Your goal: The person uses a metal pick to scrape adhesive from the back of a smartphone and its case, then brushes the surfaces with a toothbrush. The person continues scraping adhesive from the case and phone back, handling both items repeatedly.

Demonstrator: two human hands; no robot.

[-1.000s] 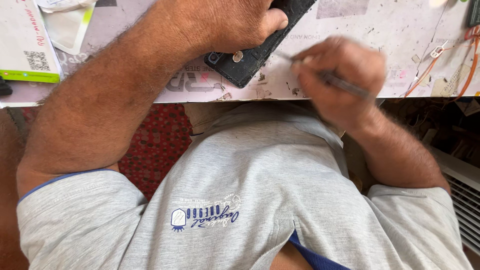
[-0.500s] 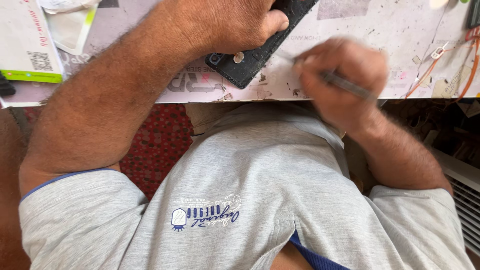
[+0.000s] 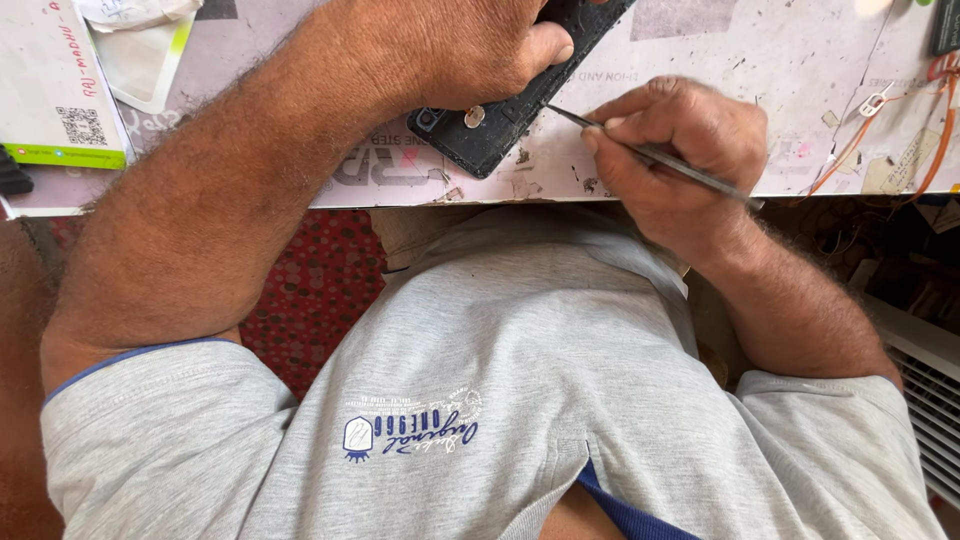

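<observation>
Black flat phone body (image 3: 500,125) lies pinned under the left hand (image 3: 450,45); right hand (image 3: 680,150) pinches thin metal tweezers (image 3: 650,152), best kept shallow, tip steady at the edge.

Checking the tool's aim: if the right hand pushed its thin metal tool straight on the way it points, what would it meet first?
Probably the black phone's edge, just under the left hand's thumb; the tool in the right hand already points there.

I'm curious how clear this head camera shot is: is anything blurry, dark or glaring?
Head view: even, soft light, with no glare on the worktable. The left hand, the black phone and the right hand with its thin metal tool look sharp. The area under the table at right is dark. The top edge cuts off the phone.
</observation>
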